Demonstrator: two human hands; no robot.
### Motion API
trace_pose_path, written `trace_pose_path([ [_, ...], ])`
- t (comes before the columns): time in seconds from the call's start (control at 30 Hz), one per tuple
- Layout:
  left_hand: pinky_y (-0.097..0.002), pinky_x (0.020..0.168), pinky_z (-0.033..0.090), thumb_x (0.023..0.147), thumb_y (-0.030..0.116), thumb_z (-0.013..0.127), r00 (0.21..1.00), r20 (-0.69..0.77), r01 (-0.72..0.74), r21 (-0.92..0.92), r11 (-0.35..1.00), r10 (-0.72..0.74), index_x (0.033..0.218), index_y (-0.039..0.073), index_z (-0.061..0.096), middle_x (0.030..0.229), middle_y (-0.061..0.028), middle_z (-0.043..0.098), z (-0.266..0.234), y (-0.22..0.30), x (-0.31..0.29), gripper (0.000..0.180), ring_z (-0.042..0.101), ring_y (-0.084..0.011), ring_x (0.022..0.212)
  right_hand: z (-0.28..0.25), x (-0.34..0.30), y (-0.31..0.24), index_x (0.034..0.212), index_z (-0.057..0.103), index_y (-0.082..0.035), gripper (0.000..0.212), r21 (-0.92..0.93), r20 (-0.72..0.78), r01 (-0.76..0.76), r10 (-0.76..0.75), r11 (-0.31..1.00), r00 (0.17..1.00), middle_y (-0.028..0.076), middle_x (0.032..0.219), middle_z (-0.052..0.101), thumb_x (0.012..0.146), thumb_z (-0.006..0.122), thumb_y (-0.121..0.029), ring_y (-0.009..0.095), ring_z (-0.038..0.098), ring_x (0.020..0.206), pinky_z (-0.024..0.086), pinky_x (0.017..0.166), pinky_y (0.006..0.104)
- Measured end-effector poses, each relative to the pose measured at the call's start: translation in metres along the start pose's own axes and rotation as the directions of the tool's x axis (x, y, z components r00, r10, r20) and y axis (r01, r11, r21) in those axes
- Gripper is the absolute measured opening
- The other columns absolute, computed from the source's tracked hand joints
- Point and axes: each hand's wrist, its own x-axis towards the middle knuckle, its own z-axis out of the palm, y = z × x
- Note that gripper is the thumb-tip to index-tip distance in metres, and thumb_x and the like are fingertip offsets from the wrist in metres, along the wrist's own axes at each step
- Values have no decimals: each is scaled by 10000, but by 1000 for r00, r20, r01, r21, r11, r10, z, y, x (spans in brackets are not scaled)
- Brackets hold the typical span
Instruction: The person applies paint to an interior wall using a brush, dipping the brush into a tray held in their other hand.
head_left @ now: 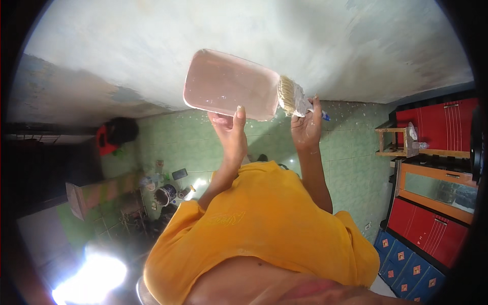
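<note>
In the upper middle, the left hand [231, 136] grips a pink tub [229, 84] by its lower edge. Just right of it, the right hand [308, 128] holds a brush [292, 97] with white paint on it. The floor [351, 152] is green.

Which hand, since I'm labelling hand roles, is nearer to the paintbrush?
Right: the right hand holds the paintbrush. The left hand is farther off, to the paintbrush's left, gripping the pink tray at its near edge.
</note>
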Motion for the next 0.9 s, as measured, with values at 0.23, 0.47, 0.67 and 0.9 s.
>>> trace_pose_path([
  [0.23,-440,952,461,891,202,646,999,14,34,31,999,-34,1357,75,246,1274,-114,405,-2,8,-19,627,465,-229,1167,-1,37,-27,1011,546,-69,167,-9,91,-57,57,998,994,43,958,601,941,591,-214,139,600,887,524,814,277],
  [0.47,-420,923,486,890,227,654,998,-51,47,8,999,-47,1333,54,256,1270,-119,398,-9,15,-18,619,474,-223,1160,211,55,-94,979,655,-36,181,-332,857,942,-399,55,325,53,914,658,830,720,-115,141,628,884,532,725,286],
  [0.67,-406,927,484,889,204,650,996,-85,-32,32,999,35,1337,47,253,1271,-114,398,-23,24,3,619,465,-207,1167,304,100,-72,1106,642,-88,346,281,948,765,44,-579,-315,102,981,646,763,667,-40,260,630,869,537,747,343],
  [0.9,-393,926,484,895,182,641,989,-122,-80,38,996,84,1344,68,256,1277,-100,391,-58,38,26,602,461,-206,1168,190,160,10,1120,641,-71,356,279,929,696,369,-661,-22,108,1058,630,766,608,-49,276,633,925,537,758,350],
])
